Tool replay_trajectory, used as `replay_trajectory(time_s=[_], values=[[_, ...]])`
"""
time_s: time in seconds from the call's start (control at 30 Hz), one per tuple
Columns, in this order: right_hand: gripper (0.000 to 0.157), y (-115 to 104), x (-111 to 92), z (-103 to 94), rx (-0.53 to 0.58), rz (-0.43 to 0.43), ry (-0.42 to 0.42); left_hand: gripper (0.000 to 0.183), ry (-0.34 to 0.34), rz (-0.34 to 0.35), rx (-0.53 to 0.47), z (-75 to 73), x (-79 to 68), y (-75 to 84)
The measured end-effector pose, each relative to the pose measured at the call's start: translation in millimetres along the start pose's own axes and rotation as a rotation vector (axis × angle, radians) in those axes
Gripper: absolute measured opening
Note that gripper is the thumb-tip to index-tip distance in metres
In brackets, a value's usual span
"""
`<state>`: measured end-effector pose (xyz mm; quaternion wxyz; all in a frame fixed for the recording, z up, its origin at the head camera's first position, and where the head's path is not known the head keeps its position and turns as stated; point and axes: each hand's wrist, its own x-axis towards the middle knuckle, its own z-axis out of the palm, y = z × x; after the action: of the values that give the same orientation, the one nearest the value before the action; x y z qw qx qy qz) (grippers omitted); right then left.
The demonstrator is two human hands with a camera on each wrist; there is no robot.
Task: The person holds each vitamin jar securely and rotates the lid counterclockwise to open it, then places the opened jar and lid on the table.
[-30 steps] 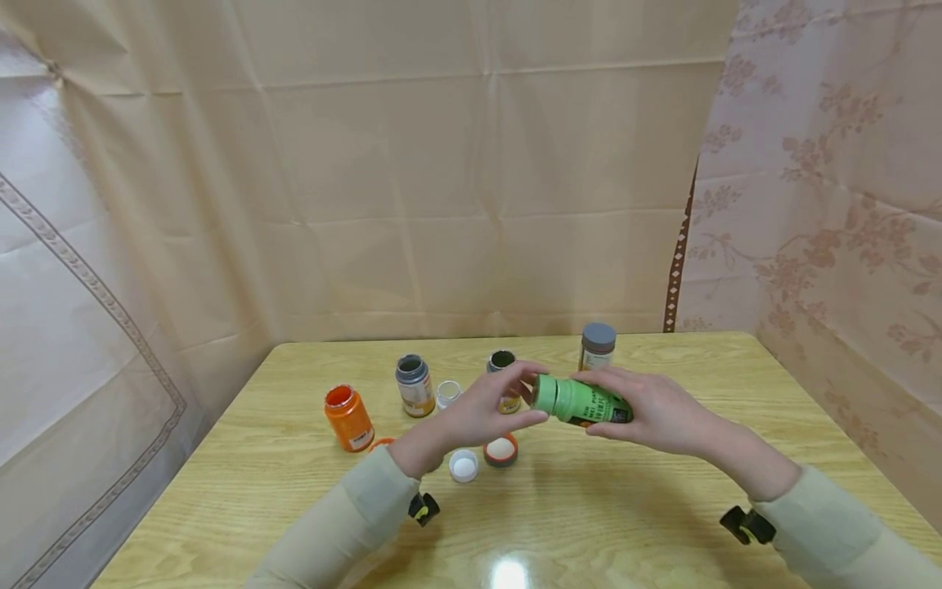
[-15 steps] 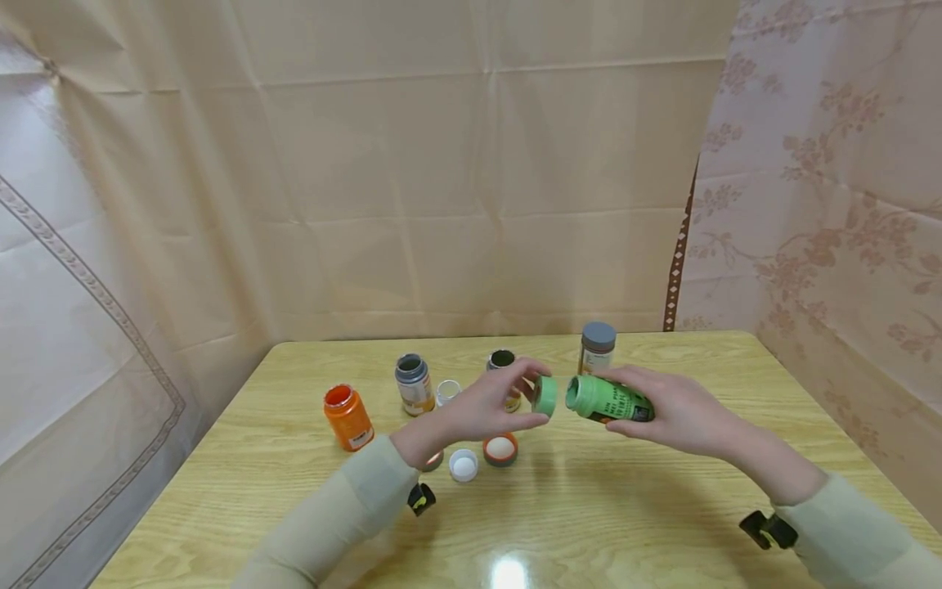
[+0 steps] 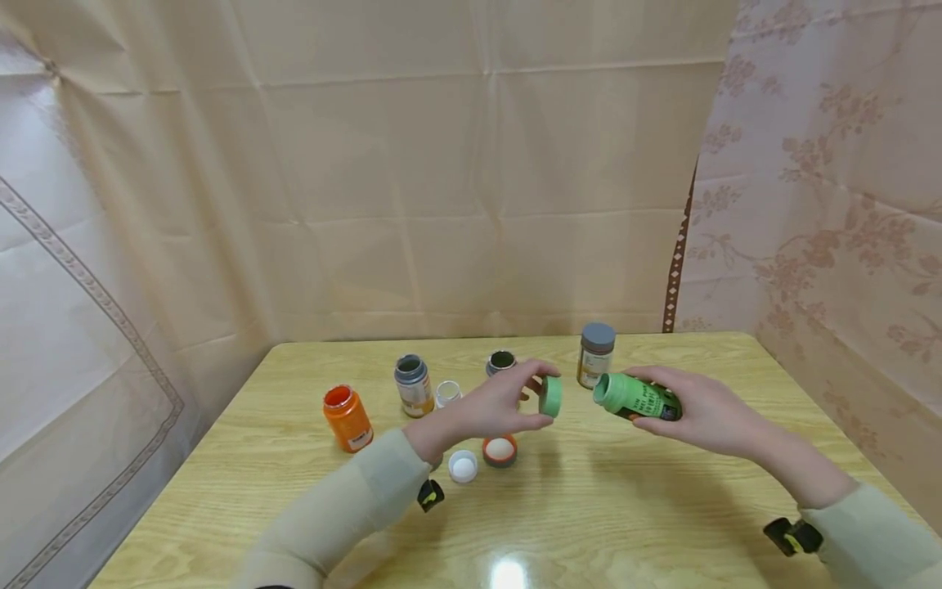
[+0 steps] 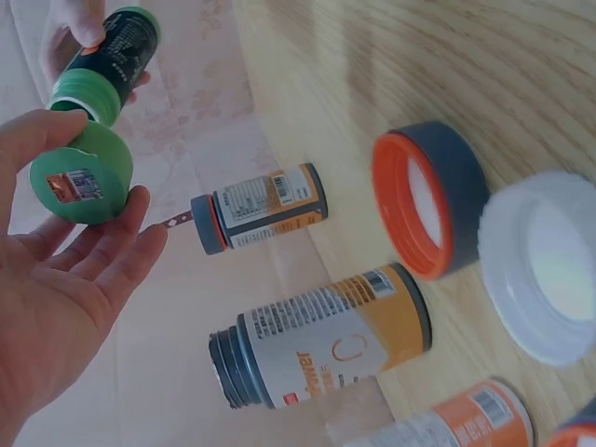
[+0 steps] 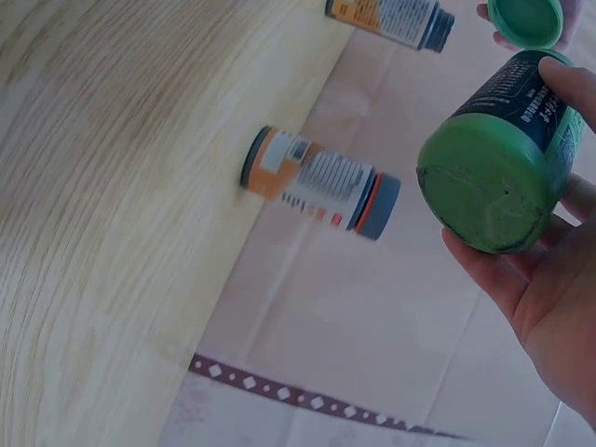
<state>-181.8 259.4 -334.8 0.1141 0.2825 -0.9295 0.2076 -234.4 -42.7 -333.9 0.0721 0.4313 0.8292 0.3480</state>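
Observation:
Between thumb and fingers my left hand (image 3: 508, 401) holds a green screw cap (image 3: 550, 397), its flat top with a small label turned toward the left wrist view. My right hand (image 3: 702, 409) grips a green bottle (image 3: 640, 398) that lies tilted in the air, its uncapped mouth facing the cap across a gap. In the right wrist view the bottle's base (image 5: 489, 191) is toward the camera. Behind the left hand stands an uncapped grey jar (image 3: 502, 361), partly hidden. A grey-capped jar (image 3: 594, 356) stands upright behind the gap between the hands.
Left on the wooden table (image 3: 589, 523) stand an open orange jar (image 3: 348, 417), an open grey jar (image 3: 414, 384) and a small white jar (image 3: 447, 393). A white cap (image 3: 463, 466) and a grey cap with orange inside (image 3: 500, 450) lie nearer the front.
The green cap has come off the green bottle. My right hand has drawn the bottle away to the right, while the left hand keeps the cap near its earlier place.

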Motion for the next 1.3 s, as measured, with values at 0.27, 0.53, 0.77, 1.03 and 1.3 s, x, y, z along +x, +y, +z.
replay_trajectory(time_s=[0.27, 0.53, 0.77, 1.03, 1.3], values=[[0.056, 23.8, 1.4, -5.6, 0.042, 0.07, -0.029, 0.053, 0.023, -0.03, 0.005, 5.2, 22.2, 3.5], [0.057, 43.8, 3.9, -8.0, 0.115, 0.108, -0.045, 0.054, 0.03, -0.032, -0.003, 20.8, 43.4, 0.9], [0.056, 62.5, 2.2, 3.6, 0.153, 0.141, -0.066, 0.057, 0.015, -0.085, -0.058, 39.4, 53.3, -6.6], [0.057, 75.7, -1.7, 12.6, 0.22, 0.155, -0.057, 0.056, 0.002, -0.12, -0.07, 60.7, 66.3, -17.4], [0.062, 91.2, -3.4, 23.1, 0.278, 0.207, -0.04, 0.051, -0.008, -0.168, -0.109, 84.2, 74.5, -27.8]])
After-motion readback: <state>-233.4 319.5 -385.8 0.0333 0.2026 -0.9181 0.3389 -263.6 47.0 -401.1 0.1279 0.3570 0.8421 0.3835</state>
